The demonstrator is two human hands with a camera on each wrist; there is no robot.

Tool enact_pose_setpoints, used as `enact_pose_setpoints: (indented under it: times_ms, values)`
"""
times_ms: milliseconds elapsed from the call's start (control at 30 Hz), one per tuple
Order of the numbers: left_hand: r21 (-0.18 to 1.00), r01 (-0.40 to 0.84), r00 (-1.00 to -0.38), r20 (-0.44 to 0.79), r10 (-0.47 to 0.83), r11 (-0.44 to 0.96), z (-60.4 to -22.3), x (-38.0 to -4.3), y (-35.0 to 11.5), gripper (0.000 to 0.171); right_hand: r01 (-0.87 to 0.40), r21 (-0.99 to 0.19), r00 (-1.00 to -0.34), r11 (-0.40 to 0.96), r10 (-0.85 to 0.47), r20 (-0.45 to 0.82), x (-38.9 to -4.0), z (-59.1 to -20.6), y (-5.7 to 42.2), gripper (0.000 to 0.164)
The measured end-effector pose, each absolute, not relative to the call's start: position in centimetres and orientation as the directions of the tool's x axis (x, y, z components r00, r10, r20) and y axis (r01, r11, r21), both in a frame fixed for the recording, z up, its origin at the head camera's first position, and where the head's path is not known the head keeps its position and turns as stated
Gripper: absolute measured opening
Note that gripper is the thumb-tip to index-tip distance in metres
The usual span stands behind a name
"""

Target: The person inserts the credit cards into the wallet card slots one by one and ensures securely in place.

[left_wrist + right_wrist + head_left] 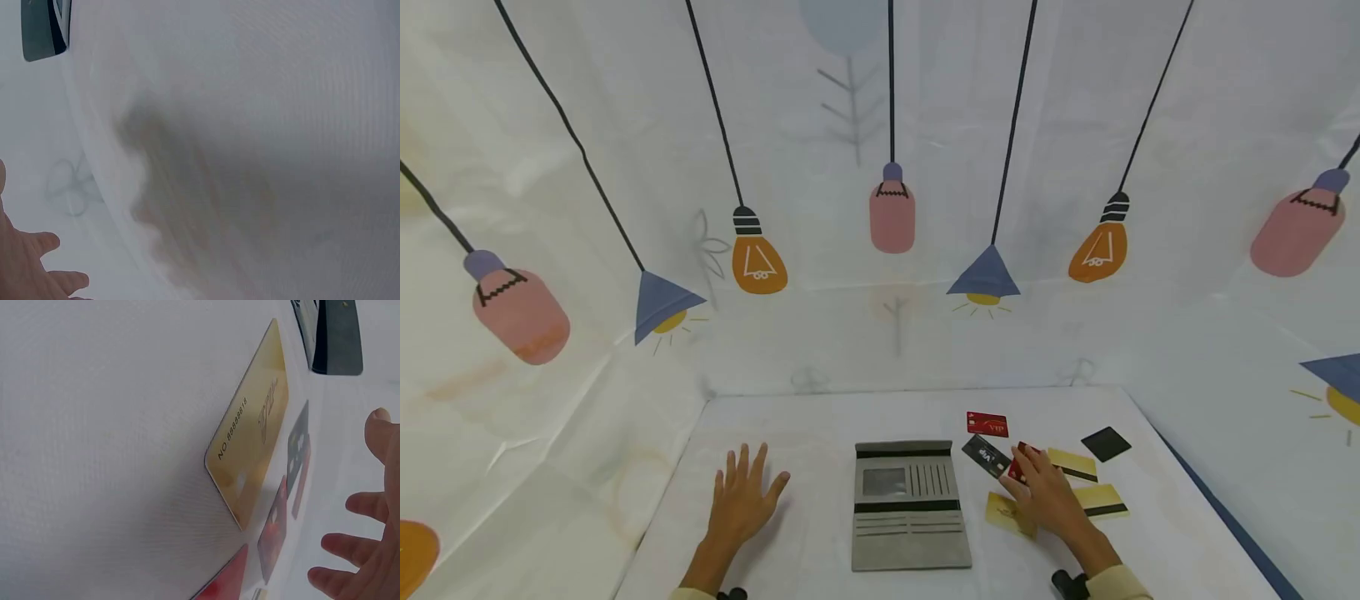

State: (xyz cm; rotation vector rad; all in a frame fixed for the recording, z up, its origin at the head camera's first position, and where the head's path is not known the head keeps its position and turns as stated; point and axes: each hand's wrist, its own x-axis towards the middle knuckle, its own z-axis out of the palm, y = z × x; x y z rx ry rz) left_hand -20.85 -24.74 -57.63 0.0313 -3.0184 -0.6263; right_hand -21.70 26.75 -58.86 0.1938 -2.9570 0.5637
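A grey wallet [910, 527] lies unfolded on the white table between the two hands, with its slots and a clear window facing up. To its left my left hand [737, 504] hovers with its fingers spread, holding nothing. My right hand [1048, 493] is above the cards on the right. In the right wrist view its fingers look apart and hold no card. Beneath or beside it are a red card [1017, 468], partly hidden, and a gold card [250, 437]. Farther back lie a dark VIP card [985, 456] and a red VIP card [987, 424].
Right of the right hand lie two gold cards with black stripes, a rear one [1075, 464] and a nearer one [1103, 502]. Behind them is a plain black card [1106, 444]. A white sheet [820, 333] printed with hanging lamps rises behind the table and at its sides.
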Motion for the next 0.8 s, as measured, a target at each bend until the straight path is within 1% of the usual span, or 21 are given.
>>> enact_pose_setpoints:
  times_ms: [233,433,600,800]
  values:
    - [0.399,0.010,-0.998,0.060,-0.015,0.917,-58.1,-20.7,-23.8,0.080,-0.123,-0.394,-0.991,0.911,-0.096,0.089,-21.5,-59.0,26.4,0.069]
    - [0.414,0.021,-0.998,0.067,-0.007,0.910,-58.6,-20.4,-23.0,0.078,-0.129,-0.408,-0.991,0.904,-0.101,0.089,-21.2,-58.8,25.6,0.065]
    - [0.422,0.026,-0.998,0.058,0.002,0.906,-59.3,-19.9,-22.1,0.077,-0.169,-0.416,-0.984,0.893,-0.127,0.128,-21.0,-58.8,24.8,0.057]
    - [0.419,0.087,-0.996,0.069,0.064,0.904,-60.2,-19.3,-20.7,0.080,-0.191,-0.472,-0.981,0.860,-0.148,0.128,-20.8,-59.2,24.4,0.046]
